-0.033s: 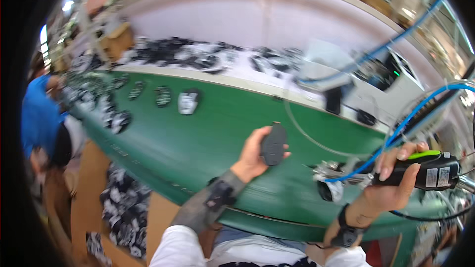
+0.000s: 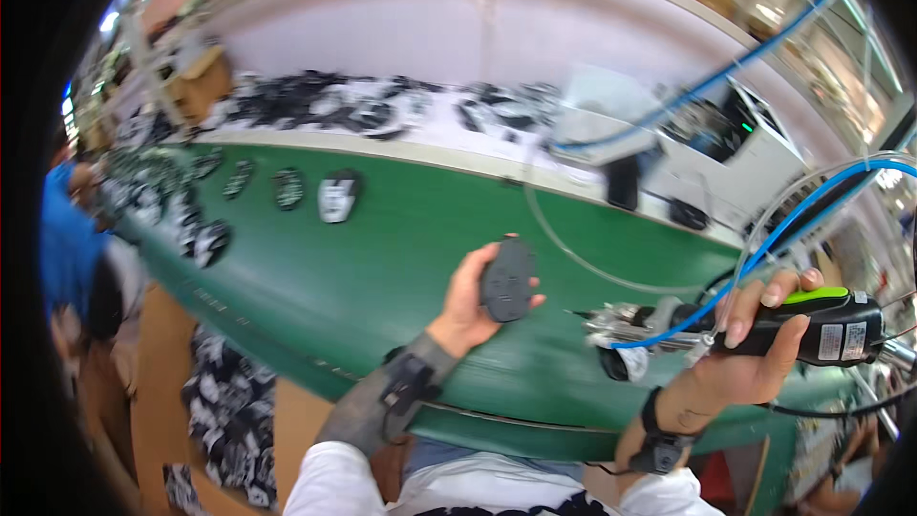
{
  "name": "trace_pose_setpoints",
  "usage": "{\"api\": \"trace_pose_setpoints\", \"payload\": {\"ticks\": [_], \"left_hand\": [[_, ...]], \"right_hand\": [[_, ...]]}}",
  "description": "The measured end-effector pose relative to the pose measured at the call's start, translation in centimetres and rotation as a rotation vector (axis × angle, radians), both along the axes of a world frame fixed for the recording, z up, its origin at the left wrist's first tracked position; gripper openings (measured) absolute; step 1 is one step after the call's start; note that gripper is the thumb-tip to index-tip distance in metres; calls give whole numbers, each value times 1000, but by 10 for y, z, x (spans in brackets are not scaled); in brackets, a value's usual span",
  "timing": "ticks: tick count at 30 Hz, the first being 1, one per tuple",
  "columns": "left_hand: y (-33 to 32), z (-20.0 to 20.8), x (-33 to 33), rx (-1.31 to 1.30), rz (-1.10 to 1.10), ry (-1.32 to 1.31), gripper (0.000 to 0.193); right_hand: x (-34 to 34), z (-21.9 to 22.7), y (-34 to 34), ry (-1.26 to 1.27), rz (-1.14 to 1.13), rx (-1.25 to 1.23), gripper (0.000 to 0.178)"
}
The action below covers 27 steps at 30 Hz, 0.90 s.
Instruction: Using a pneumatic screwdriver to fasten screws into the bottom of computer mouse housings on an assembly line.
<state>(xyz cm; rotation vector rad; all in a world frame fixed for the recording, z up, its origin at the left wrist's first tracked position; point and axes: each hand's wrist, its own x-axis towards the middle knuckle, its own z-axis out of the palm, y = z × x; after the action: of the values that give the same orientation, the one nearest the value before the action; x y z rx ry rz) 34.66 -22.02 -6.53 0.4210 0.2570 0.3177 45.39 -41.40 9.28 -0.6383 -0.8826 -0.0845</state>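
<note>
My left hand [image 2: 465, 304] holds a dark grey computer mouse [image 2: 508, 279], its flat underside turned up, above the green bench. The fingers and thumb close around its edges. At the right, my right hand [image 2: 750, 342] is wrapped round a black electric screwdriver [image 2: 833, 327] with a lime-green lever. Its metal head and thin bit point left, toward the mouse but apart from it. A blue hose [image 2: 755, 258] runs along the tool. Below the metal head, a small black-and-white part [image 2: 626, 363] is partly hidden.
Mouse parts stand in a row on the green belt [image 2: 401, 201] at the far left, with several more heaped behind. Black and white pieces cover the white shelf [image 2: 420, 148]. A white machine [image 2: 735, 148] stands back right. A cardboard box [image 2: 158, 401] of parts and a person in blue [image 2: 72, 239] are left.
The view has swung slightly, so the bench and background sit further left. Both hands keep their holds on the mouse and the screwdriver; the screwdriver's head shows a little further left.
</note>
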Motion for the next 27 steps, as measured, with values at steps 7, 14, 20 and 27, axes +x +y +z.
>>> {"api": "trace_pose_setpoints", "payload": {"ticks": [7, 14, 20, 27], "left_hand": [[-26, -13, 19, 22, -191, -32, 49], [-38, -16, 12, -16, -224, -32, 57], [-41, -10, 14, 18, -251, -61, 60], [-38, -7, 9, 132, -281, -79, 63]], "right_hand": [[12, -5, -4, -85, -61, 75, 39], [14, -16, -1, -131, -101, 30, 41], [13, -13, 2, -125, -56, 34, 40], [11, -15, 2, -110, -13, 39, 40]]}}
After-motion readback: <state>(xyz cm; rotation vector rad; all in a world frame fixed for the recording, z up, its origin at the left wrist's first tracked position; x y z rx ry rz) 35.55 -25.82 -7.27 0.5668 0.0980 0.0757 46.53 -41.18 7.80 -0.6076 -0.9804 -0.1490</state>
